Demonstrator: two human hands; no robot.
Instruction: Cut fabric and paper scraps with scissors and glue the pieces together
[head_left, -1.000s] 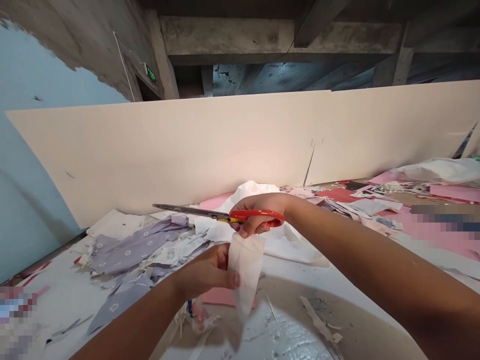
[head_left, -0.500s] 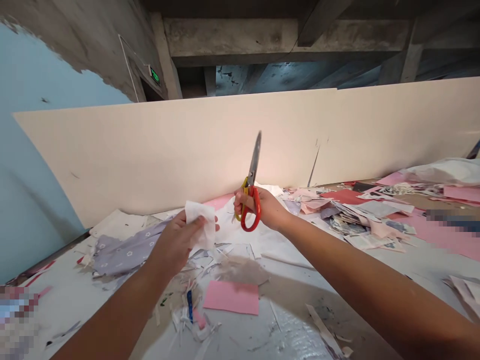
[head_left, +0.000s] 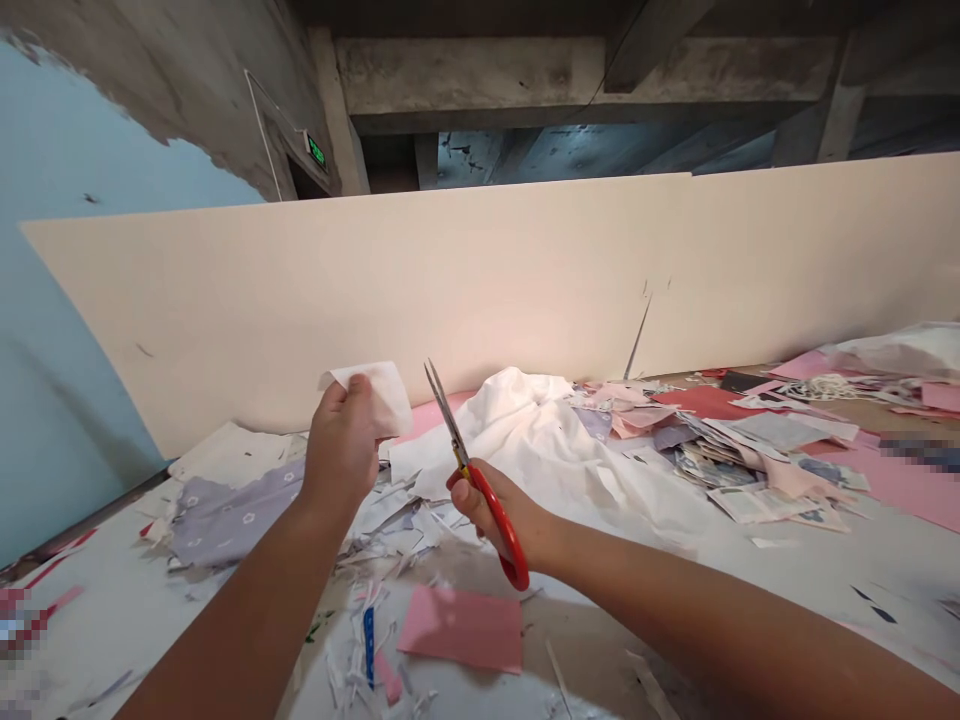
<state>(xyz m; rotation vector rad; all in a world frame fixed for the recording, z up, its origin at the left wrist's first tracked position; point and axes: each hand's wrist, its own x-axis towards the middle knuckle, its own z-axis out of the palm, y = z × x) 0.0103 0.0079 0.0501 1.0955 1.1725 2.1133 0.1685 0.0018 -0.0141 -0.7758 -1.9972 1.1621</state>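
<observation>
My left hand (head_left: 341,445) is raised above the table, fingers closed round a small white piece of paper (head_left: 381,394) that sticks out to the right of my fist. My right hand (head_left: 501,513) grips red-handled scissors (head_left: 480,487), the closed blades pointing up and left toward that white piece without touching it. Both hands hover over a heap of cut paper scraps (head_left: 397,530).
A white cloth (head_left: 547,440) lies crumpled behind the scissors. A pink sheet (head_left: 461,627) lies flat near me. Lilac patterned fabric (head_left: 225,505) sits at the left, pink and printed papers (head_left: 750,450) at the right. A tall cream board (head_left: 525,270) walls off the table's far side.
My right hand dropped toward me and tilted the scissors from upright to leaning left. My left hand lifted the white piece higher.
</observation>
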